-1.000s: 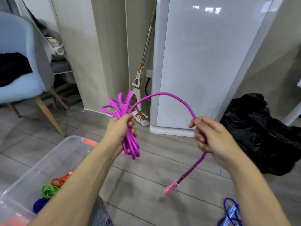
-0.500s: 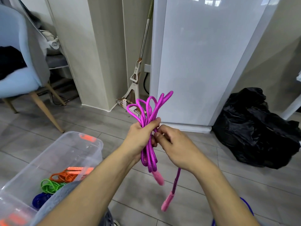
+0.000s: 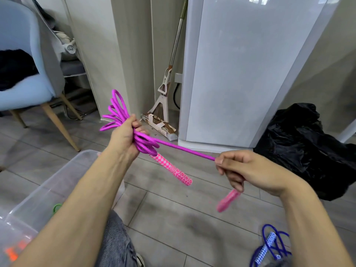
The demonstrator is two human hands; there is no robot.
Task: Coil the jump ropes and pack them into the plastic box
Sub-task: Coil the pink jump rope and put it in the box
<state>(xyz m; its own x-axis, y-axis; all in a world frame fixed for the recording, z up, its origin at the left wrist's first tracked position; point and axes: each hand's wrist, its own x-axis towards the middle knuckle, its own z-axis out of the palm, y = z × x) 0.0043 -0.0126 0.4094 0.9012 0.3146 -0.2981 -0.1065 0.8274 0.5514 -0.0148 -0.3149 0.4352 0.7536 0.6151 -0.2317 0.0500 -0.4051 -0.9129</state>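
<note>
The left hand (image 3: 123, 135) grips the bundled loops of the magenta jump rope (image 3: 125, 120), one pink patterned handle (image 3: 171, 168) pointing down-right. The right hand (image 3: 248, 172) pinches the taut free strand, its blurred handle (image 3: 227, 200) hanging below. The plastic box (image 3: 38, 197) sits lower left; no writing is legible.

second pink handle (image 3: 228, 200) motion-blurred, plastic box (image 3: 38, 191) cut off left

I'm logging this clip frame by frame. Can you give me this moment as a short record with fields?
left hand: grips the coiled pink rope
right hand: pinches the rope's free end, pulled taut
pink handles: one hangs below the coil, one blurred under the right hand
box: lower left, green rope inside
blue rope: on the floor, lower right
</note>
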